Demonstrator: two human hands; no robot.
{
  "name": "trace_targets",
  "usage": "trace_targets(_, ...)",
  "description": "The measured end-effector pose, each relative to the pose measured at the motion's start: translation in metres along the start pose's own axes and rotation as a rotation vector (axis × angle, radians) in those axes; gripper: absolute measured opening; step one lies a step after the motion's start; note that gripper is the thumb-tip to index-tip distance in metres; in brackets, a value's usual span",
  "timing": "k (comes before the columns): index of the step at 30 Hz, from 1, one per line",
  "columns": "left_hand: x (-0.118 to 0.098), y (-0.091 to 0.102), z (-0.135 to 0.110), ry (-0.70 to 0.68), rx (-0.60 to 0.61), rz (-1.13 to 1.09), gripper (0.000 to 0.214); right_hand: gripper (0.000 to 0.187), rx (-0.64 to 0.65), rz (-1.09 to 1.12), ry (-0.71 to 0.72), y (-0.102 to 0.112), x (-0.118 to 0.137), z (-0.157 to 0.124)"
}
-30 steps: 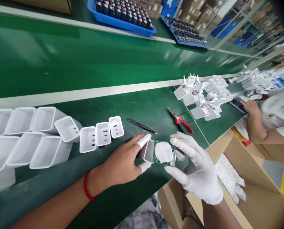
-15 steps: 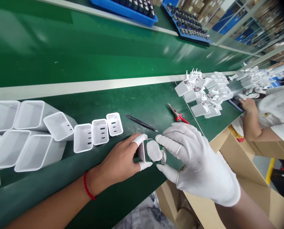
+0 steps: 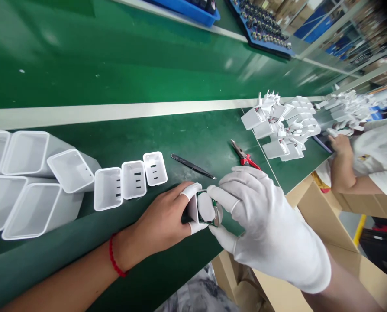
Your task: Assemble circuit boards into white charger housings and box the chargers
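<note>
My left hand (image 3: 167, 212), with white finger cots on thumb and forefinger, grips a small white plastic housing (image 3: 192, 209) from its sides. A green circuit board with a pale round-edged pad (image 3: 206, 207) sits at the housing's open end, partly inside it. My right hand (image 3: 261, 216), in a white glove, has its thumb and forefinger closed about the board's outer edge. Black tweezers (image 3: 193, 166) lie on the bench just beyond my hands. Red-handled pliers (image 3: 244, 156) rest past my right fingers.
White open housings (image 3: 29, 154) stand at left, with several slotted ones (image 3: 134, 180) beside them. White assembled units (image 3: 278, 125) cluster at the right. Blue trays (image 3: 261, 32) sit on the upper shelf. A cardboard box (image 3: 323, 216) is below the bench edge; a co-worker's arm (image 3: 343, 160) is beyond.
The circuit board sits slightly deeper in the housing, and my right hand has moved a little left with it. My left hand stays around the housing. The view has shifted slightly.
</note>
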State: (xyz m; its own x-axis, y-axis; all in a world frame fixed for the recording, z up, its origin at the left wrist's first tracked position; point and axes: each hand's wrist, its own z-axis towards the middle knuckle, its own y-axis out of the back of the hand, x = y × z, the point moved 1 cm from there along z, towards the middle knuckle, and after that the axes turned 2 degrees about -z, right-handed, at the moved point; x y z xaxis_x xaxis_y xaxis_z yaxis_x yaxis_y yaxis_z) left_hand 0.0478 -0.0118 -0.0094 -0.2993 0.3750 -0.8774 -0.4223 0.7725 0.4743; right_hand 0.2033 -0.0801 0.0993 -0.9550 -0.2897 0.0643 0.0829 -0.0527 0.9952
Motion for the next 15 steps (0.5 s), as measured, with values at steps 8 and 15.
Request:
trace_targets(8, 0.000, 0.000, 0.000, 0.005, 0.012, -0.009, 0.058, 0.014, 0.032, -0.060, 0.019, -0.003, 0.005, 0.006)
trace_targets(15, 0.000, 0.002, 0.001, -0.074, -0.047, -0.025, 0.042, 0.044, 0.055, -0.100, 0.011, -0.002, 0.012, 0.005)
